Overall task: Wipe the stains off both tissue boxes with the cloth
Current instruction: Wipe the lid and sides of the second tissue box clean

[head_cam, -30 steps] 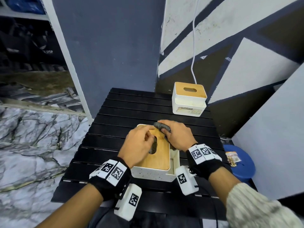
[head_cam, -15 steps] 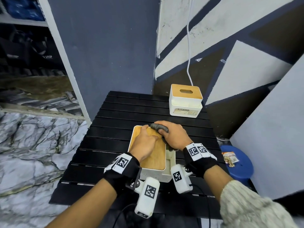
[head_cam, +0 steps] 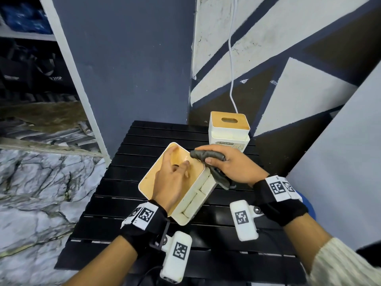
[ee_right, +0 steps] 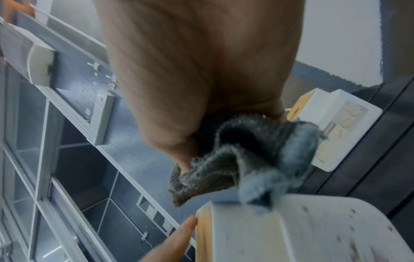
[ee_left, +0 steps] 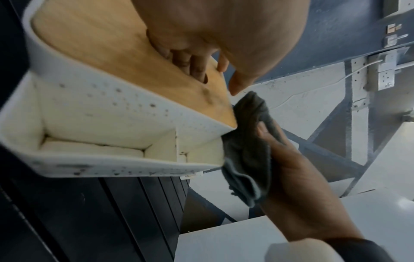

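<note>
The near tissue box (head_cam: pixel 195 197), white with a wooden lid, is tipped up on the black table, and dark specks show on its white side (ee_left: pixel 107 109). My left hand (head_cam: pixel 175 168) lies on the lid and holds the box with fingers hooked into the slot. My right hand (head_cam: pixel 233 168) grips a bunched dark grey cloth (head_cam: pixel 208 155) and presses it against the box's far right corner (ee_right: pixel 291 230). From the left wrist view the cloth (ee_left: pixel 248 141) wraps that corner. The second tissue box (head_cam: pixel 228 129) stands upright at the table's back right.
The black slatted table (head_cam: pixel 123 182) stands in a corner, with painted walls behind and to the right. A white cable (head_cam: pixel 231 58) hangs down the wall to behind the far box. A blue stool (head_cam: pixel 309 205) sits low on the right. Marbled floor lies to the left.
The near box went from lying flat to tipped up and turned, its side compartments now showing. My left hand moved along the lid; my right hand with the cloth stayed at the far right corner.
</note>
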A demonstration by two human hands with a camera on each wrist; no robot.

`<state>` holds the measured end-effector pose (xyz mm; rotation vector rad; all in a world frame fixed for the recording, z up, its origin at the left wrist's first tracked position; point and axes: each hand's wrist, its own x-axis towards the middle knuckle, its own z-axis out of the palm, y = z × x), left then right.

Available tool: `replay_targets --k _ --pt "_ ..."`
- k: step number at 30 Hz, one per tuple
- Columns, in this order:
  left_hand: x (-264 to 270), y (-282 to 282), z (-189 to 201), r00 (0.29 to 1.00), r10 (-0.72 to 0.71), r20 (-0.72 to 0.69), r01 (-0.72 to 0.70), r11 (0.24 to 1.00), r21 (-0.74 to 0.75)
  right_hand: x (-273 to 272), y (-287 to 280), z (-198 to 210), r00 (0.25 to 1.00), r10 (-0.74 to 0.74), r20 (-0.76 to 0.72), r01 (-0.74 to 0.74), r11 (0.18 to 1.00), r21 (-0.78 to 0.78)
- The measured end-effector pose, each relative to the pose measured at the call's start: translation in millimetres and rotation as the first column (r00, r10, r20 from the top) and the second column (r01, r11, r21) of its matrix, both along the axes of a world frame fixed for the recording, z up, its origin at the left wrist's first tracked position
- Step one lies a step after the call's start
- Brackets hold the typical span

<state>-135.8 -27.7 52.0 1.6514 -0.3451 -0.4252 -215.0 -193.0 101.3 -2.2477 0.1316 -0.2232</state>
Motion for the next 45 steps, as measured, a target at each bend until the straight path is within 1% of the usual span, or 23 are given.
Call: replay_targets --k 3,5,9,12,14,17,20,25,27,31,33,36,37,38,41,43,45 --pt "2 2 -1 0.999 0.042 -0.014 -0.043 0.994 -0.104 -5 -2 10 0.998 -0.012 0.055 0.011 1.0 0.027" --pt "1 5 -2 0.998 0.051 -0.021 -0.054 0.987 -0.149 -10 -3 7 0.997 -0.025 0.067 0.023 0.999 0.028" --pt "3 9 -8 0.994 0.084 -0.064 -0.095 0.974 -0.208 -23 9 -18 0.998 -0.034 0.044 0.032 0.998 0.047" --pt "2 10 -7 0.994 0.092 -0.063 -0.105 0.963 -0.247 -35 23 -37 0.991 -0.043 0.125 0.035 0.997 0.072" --pt "2 10 -7 0.992 0.108 -0.067 -0.122 0.956 -0.265 -40 32 -47 0.98 -0.062 0.191 0.056 0.998 0.037" --pt "3 9 -10 0.988 0.147 -0.041 -0.153 0.96 -0.236 -45 46 -56 0.957 -0.121 0.262 0.132 0.991 -0.025" --pt "6 8 -14 0.986 0.169 -0.013 -0.168 0.963 -0.21 -51 60 -61 0.941 -0.146 0.305 0.17 0.984 -0.053" --pt "12 7 -14 0.995 0.1 0.007 -0.097 0.979 -0.177 -53 66 -70 0.944 -0.206 0.259 0.242 0.963 -0.117" --pt "10 5 -11 0.994 0.104 0.017 -0.1 0.98 -0.172 -50 64 -71 0.941 -0.239 0.239 0.267 0.959 -0.093" --pt "6 3 -12 0.988 0.155 0.018 -0.149 0.972 -0.183 -55 62 -78 0.929 -0.306 0.208 0.313 0.95 0.0" --pt "5 3 -13 0.985 0.169 0.023 -0.162 0.97 -0.181 -63 70 -77 0.932 -0.29 0.217 0.301 0.953 -0.019" --pt "6 4 -14 0.986 0.164 0.045 -0.155 0.975 -0.16 -64 83 -69 0.954 -0.193 0.23 0.232 0.96 -0.156" --pt "7 4 -14 0.986 0.157 0.052 -0.147 0.978 -0.15 -59 82 -67 0.956 -0.187 0.225 0.228 0.959 -0.17" --pt "8 5 -14 0.987 0.153 0.056 -0.144 0.98 -0.14 -53 77 -66 0.955 -0.199 0.222 0.233 0.963 -0.139" --pt "8 4 -13 0.986 0.153 0.06 -0.144 0.98 -0.134 -38 54 -69 0.94 -0.281 0.192 0.281 0.959 0.028" --pt "7 3 -13 0.986 0.153 0.068 -0.144 0.981 -0.131 -39 47 -74 0.937 -0.302 0.176 0.299 0.953 0.047" --pt "8 2 -13 0.985 0.157 0.074 -0.147 0.98 -0.133 -44 53 -76 0.943 -0.275 0.19 0.274 0.961 0.028"
